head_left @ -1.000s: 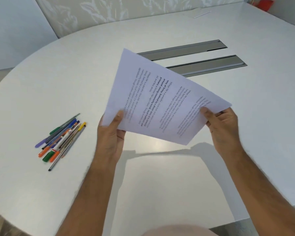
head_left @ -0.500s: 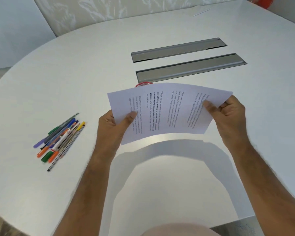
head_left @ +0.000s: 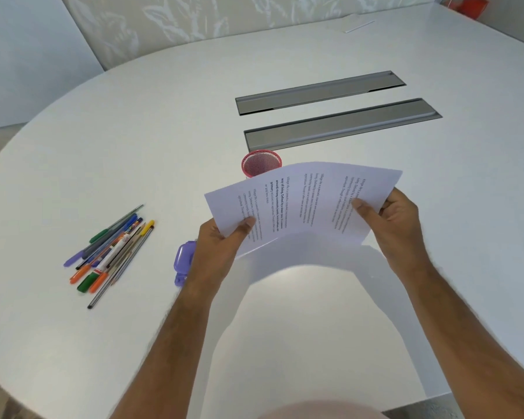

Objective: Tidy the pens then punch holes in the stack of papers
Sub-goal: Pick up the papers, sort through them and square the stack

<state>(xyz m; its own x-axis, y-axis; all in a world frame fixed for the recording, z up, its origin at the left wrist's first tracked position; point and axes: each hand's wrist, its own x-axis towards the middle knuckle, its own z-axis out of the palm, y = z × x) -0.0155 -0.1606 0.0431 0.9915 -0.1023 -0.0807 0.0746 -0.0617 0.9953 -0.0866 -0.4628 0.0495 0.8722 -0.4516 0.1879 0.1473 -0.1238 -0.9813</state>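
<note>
Both hands hold the papers (head_left: 303,204) up above the middle of the white counter (head_left: 164,146), the sheets bowed upward in an arch with the printed side facing the camera. Each grip is clamped on the stack: the left hand (head_left: 221,252) pinches the near left corner with its thumb on top, and the right hand (head_left: 397,225) pinches the right end, thumb also pressed onto the print. The papers touch nothing but the hands and cast a broad shadow on the counter below.

Pens (head_left: 112,252) lie loose in a bundle toward the counter's left edge, well apart from the papers, their tips pointing to the near left. A red mesh cup (head_left: 260,163) stands upright just behind the papers' far edge, partly covered by them. A purple punch (head_left: 184,258) rests on the counter just beside the left wrist, which hides part of it. Two grey slots (head_left: 339,125) run side by side across the counter's far middle. At the far right corner sits a red thing (head_left: 469,6), too small to tell.
</note>
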